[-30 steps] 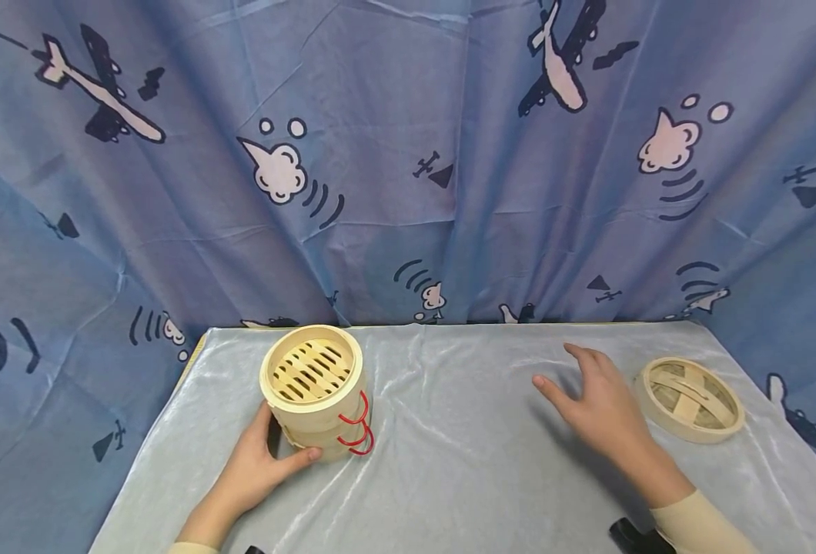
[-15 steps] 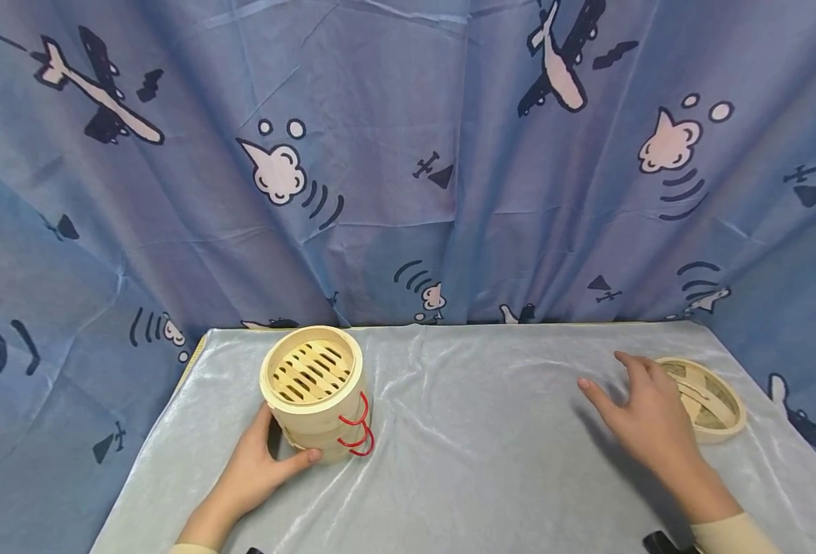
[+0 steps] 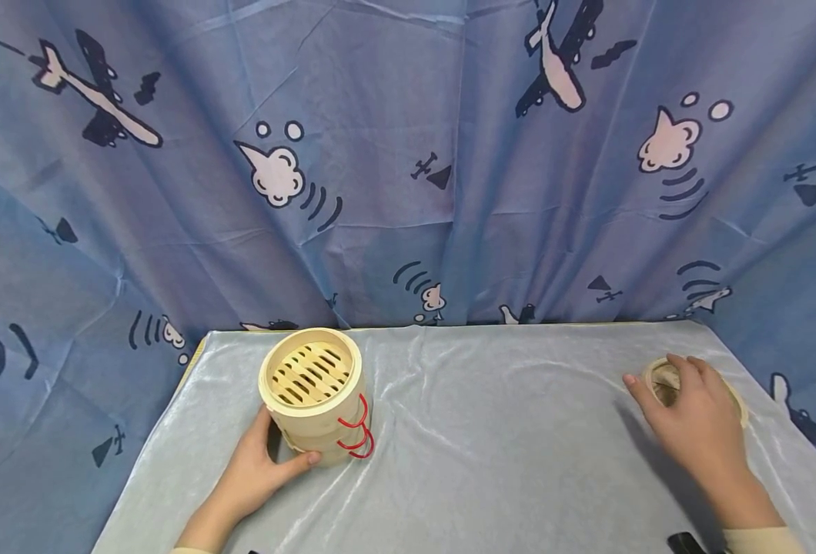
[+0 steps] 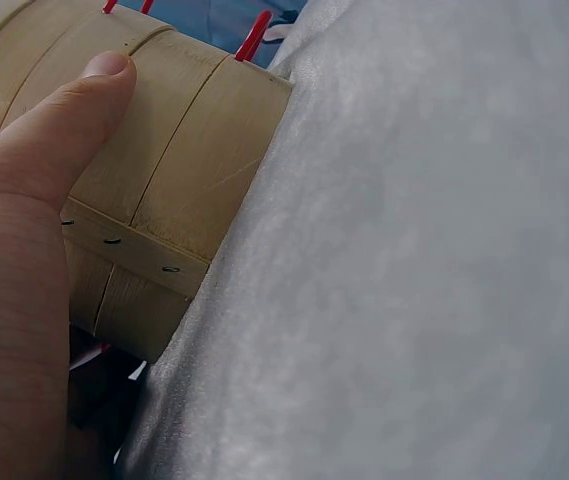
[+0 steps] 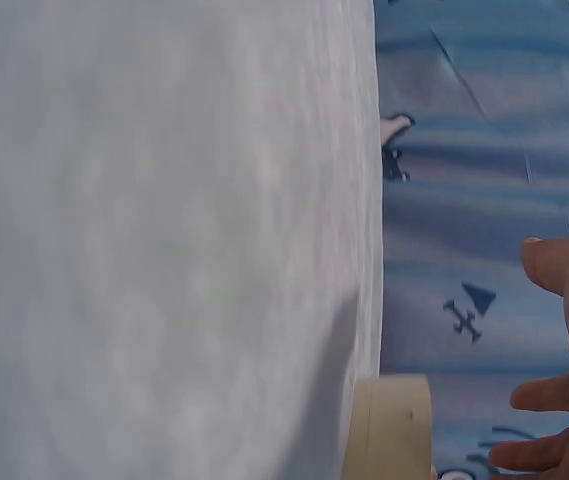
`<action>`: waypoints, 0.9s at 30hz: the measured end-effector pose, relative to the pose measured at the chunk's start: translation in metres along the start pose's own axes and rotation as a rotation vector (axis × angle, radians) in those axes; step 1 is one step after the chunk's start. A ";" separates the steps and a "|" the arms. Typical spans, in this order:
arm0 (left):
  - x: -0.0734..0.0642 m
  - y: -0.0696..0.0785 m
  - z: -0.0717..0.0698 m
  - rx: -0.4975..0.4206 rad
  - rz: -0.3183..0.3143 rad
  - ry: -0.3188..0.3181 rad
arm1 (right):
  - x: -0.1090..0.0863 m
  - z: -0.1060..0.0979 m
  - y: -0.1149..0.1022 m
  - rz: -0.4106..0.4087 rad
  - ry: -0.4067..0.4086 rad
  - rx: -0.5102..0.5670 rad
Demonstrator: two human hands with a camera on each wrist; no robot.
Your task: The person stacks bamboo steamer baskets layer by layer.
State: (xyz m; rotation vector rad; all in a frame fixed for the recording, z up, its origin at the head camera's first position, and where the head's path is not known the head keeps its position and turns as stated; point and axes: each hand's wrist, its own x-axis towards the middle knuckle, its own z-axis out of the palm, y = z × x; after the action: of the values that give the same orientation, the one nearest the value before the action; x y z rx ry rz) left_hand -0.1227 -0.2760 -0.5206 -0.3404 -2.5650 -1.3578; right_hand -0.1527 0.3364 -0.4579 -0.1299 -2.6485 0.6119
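- Bamboo steamer [image 3: 314,396] stands upright on the left part of the bench [image 3: 505,438], its slatted rack [image 3: 311,373] uncovered at the top.
- Left hand [image 3: 252,465] grips the steamer low on its left side; thumb [image 4: 94,105] lies across the near wall, remaining fingers wrap behind and are mostly hidden.
- Red loops [image 3: 366,415] hang from the steamer's right side, one above another.
- Left wrist view: a vertical strip with dark staples [image 4: 112,241] runs along the wall, just beside the thumb.
- Round bamboo lid [image 3: 666,382] lies at the right end of the bench, well apart from the steamer.
- Right hand [image 3: 702,423] hovers over the lid, covering much of it in the head view. Fingers [image 3: 687,375] spread and slightly bent, holding nothing; contact with the lid hard to tell.
- Pale grey cloth [image 3: 491,369] covers the bench.
- Blue curtain [image 3: 366,92] printed with aeroplanes and puffs of cloud hangs behind.
- Cream sleeve [image 3: 761,541] at the right wrist.
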 end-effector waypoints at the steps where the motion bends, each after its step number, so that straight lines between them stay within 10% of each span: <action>1: 0.000 0.000 0.000 -0.001 -0.003 0.000 | 0.000 -0.001 0.003 0.007 0.008 -0.003; 27: 0.000 0.001 -0.002 -0.024 -0.007 -0.006 | -0.010 0.003 0.036 0.208 -0.052 -0.103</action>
State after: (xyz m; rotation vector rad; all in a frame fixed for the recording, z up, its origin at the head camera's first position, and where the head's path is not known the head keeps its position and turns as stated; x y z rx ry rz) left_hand -0.1225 -0.2767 -0.5182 -0.3400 -2.5591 -1.3929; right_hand -0.1454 0.3654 -0.4797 -0.4299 -2.7379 0.5499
